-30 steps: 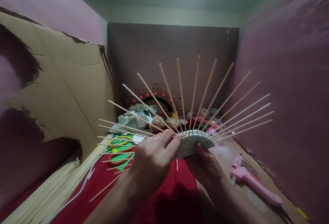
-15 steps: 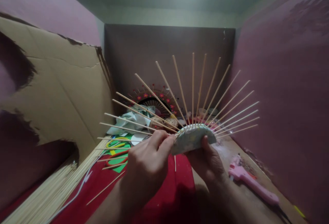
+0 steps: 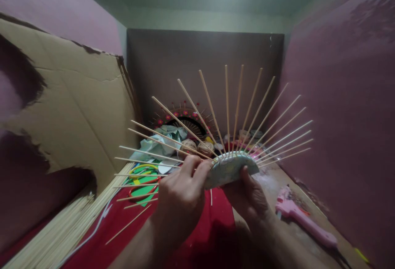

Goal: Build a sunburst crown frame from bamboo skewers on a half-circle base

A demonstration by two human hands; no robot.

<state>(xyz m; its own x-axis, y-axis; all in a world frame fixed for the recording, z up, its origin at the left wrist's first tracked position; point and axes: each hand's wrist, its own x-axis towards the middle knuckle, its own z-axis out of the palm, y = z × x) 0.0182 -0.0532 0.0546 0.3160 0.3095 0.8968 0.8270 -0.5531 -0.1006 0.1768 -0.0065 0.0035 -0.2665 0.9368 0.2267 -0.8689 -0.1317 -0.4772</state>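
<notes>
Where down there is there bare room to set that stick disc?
The bare wooden patch between the right hand gripping the stick disc and the pink glue gun looks free, as does the red cloth under the wrists. Crowded: the skewer pile and green paper on the left, twine balls and crumpled fabric at the back.

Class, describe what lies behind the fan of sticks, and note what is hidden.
Behind the stick fan, through its gaps: twine balls, a pale cloth and a red-flowered wreath against a brown board. The left hand and right hand gripping it cover whatever lies lower.
</notes>
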